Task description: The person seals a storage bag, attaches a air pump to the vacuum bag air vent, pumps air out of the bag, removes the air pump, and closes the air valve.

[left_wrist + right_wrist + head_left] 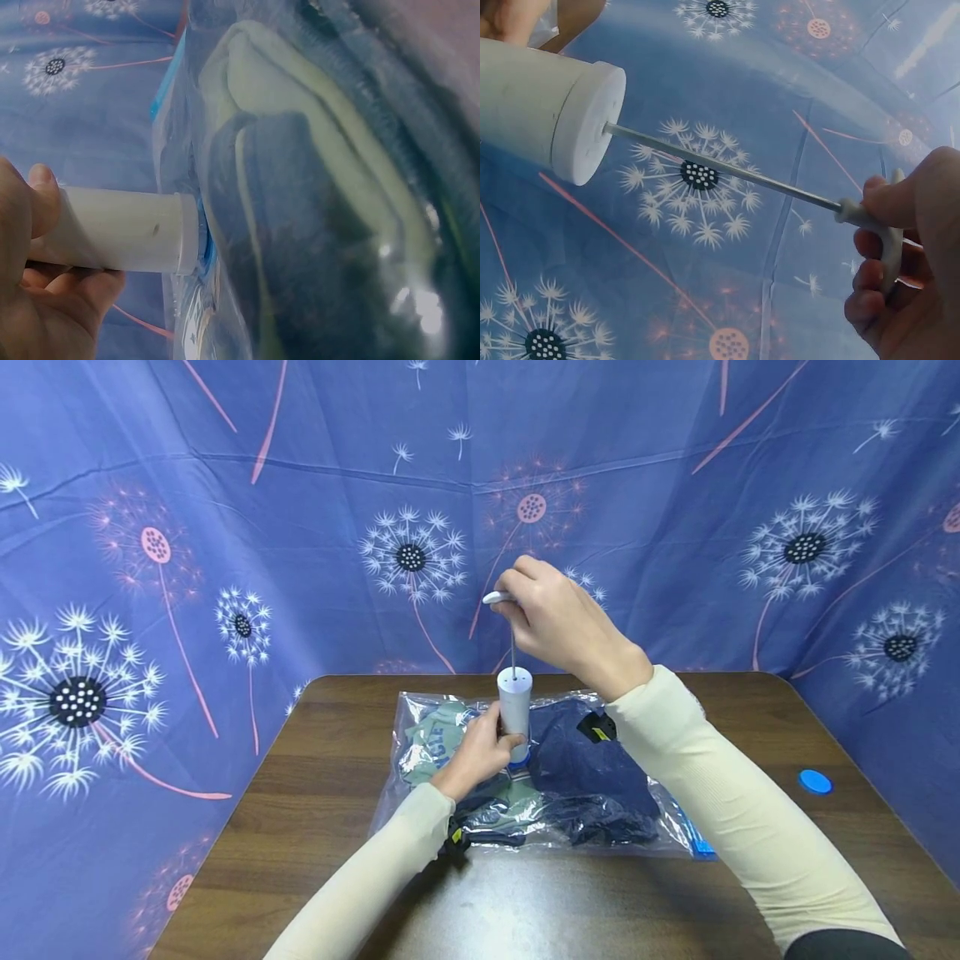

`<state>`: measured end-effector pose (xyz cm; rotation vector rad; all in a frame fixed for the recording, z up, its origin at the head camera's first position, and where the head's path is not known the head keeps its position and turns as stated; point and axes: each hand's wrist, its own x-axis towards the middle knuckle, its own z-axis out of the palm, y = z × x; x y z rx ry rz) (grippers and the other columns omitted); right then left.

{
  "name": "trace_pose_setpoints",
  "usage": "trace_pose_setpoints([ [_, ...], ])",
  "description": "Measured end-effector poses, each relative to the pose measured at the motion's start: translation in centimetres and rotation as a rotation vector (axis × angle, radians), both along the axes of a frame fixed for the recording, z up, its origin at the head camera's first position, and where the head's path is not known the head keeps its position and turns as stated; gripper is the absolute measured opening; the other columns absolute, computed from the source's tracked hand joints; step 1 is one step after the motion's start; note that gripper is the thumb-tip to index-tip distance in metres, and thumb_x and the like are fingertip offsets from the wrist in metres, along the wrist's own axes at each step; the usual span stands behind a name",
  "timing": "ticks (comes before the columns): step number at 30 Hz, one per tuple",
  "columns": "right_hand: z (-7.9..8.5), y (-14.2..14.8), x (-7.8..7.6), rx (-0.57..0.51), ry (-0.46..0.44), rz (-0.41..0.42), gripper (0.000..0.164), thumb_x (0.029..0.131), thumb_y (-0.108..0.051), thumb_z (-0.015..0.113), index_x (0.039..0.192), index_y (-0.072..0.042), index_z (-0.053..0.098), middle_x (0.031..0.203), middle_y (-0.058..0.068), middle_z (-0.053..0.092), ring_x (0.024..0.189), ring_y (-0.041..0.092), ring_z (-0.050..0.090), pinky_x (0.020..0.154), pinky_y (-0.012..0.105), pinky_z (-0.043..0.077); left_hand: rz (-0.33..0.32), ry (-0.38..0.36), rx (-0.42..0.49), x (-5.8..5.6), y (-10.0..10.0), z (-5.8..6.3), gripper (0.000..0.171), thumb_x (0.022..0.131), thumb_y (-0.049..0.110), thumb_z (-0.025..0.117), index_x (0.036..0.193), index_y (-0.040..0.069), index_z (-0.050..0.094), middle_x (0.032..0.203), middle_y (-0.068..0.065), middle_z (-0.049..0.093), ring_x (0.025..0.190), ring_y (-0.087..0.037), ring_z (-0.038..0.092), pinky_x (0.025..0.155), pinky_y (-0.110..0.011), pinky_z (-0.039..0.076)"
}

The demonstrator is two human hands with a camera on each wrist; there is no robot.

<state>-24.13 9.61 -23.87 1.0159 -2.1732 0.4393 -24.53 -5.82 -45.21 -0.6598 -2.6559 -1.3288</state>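
From the head view, the key relation is vertical: the handle (498, 597) sits above the pump (515, 714), joined to it by a thin rod (513, 652) that follows the pump's long axis, close to upright. The pump stands on a clear bag (388, 810) of clothes (592, 760), toward the far side of the table (322, 760). The left hand (480, 750), lower and nearer, wraps the barrel from the left; the right hand (551, 614) grips the handle, with one end poking out to the left. Behind rises the patterned cloth (337, 510), just beyond the table's far edge. Wood shows left, right and near of the bag; a blue disc (815, 782) lies well apart on the right.

In the left wrist view, thumb and fingers are clamped around the barrel, and the blue ring (205, 238) at its foot meets the bag.

In the right wrist view, the fingers are curled round the handle. A long stretch of rod spans the gap to the white cap (589, 124), leaving room along that line between hand and barrel.
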Motion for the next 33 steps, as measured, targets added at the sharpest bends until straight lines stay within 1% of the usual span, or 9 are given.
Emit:
trace_pose_setpoints([
  [2,0.0,-0.1,0.0,0.001,-0.024,-0.013,0.011,0.101,-0.007,0.062,0.095,0.001,0.066,0.085,0.011,0.061,0.071,0.024,0.051,0.065,0.036,0.048,-0.010,-0.006,0.005,0.0,0.1,0.0,0.041,0.094,0.012,0.074,0.128,-0.001,0.055,0.116,-0.021,0.071,0.105,-0.031,0.073,0.085,-0.039,0.062],
  [5,-0.4,-0.1,0.0,0.030,-0.101,-0.049,0.011,0.103,-0.007,0.059,0.093,-0.001,0.062,0.082,0.010,0.060,0.070,0.024,0.052,0.065,0.036,0.048,-0.018,-0.009,0.017,-0.1,0.1,0.0,0.041,0.095,0.012,0.073,0.129,-0.001,0.055,0.116,-0.020,0.071,0.105,-0.031,0.073,0.085,-0.039,0.062],
  [11,-2.2,-0.5,-0.2,0.141,-0.226,-0.102,0.013,0.104,-0.007,0.056,0.092,-0.003,0.058,0.081,0.008,0.060,0.069,0.022,0.052,0.064,0.035,0.049,-0.012,0.004,0.019,-0.1,-0.1,0.0,0.039,0.094,0.011,0.074,0.128,0.000,0.055,0.115,-0.019,0.071,0.104,-0.030,0.073,0.085,-0.040,0.062],
  [13,-2.9,-0.6,-0.3,0.166,-0.264,-0.112,0.012,0.103,-0.007,0.057,0.092,-0.004,0.058,0.080,0.008,0.060,0.068,0.022,0.053,0.064,0.036,0.050,-0.012,0.006,0.019,-0.1,-0.1,-0.1,0.040,0.094,0.011,0.074,0.128,0.001,0.055,0.114,-0.019,0.072,0.103,-0.029,0.073,0.085,-0.039,0.062],
  [17,-4.1,-0.8,-0.5,0.210,-0.303,-0.148,0.005,0.098,-0.004,0.059,0.093,-0.003,0.060,0.081,0.009,0.063,0.067,0.023,0.057,0.064,0.038,0.054,-0.018,0.010,0.030,-0.3,-0.2,-0.2,0.039,0.095,0.012,0.073,0.127,0.001,0.055,0.113,-0.018,0.072,0.101,-0.028,0.073,0.084,-0.037,0.062],
  [20,-4.9,-1.0,-0.6,0.234,-0.288,-0.168,0.003,0.093,-0.002,0.059,0.092,-0.003,0.061,0.081,0.009,0.065,0.066,0.024,0.059,0.063,0.040,0.056,-0.016,0.014,0.037,-0.4,-0.2,-0.4,0.038,0.094,0.012,0.073,0.126,0.001,0.056,0.112,-0.017,0.072,0.101,-0.027,0.073,0.084,-0.037,0.062],
  [23,-5.8,-1.1,-0.7,0.247,-0.273,-0.186,0.004,0.093,-0.002,0.059,0.092,-0.003,0.063,0.079,0.009,0.065,0.064,0.024,0.059,0.059,0.041,0.056,-0.020,0.010,0.040,-0.4,-0.2,-0.4,0.038,0.095,0.012,0.073,0.128,0.002,0.056,0.113,-0.017,0.072,0.102,-0.028,0.073,0.084,-0.037,0.062],
  [29,-7.1,-1.3,-0.7,0.257,-0.260,-0.213,0.008,0.092,0.001,0.055,0.091,-0.003,0.062,0.074,0.009,0.061,0.062,0.023,0.057,0.054,0.037,0.052,-0.029,-0.014,0.040,-0.4,-0.3,-0.5,0.041,0.097,0.013,0.071,0.133,0.002,0.053,0.118,-0.018,0.071,0.107,-0.029,0.073,0.086,-0.038,0.062],
  [33,-7.6,-1.4,-0.8,0.240,-0.211,-0.232,0.009,0.091,0.001,0.056,0.087,-0.005,0.060,0.071,0.007,0.058,0.057,0.020,0.051,0.048,0.033,0.048,-0.032,-0.023,0.049,-0.3,-0.3,-0.4,0.041,0.097,0.013,0.070,0.133,0.003,0.053,0.118,-0.018,0.070,0.107,-0.030,0.072,0.086,-0.038,0.062],
])
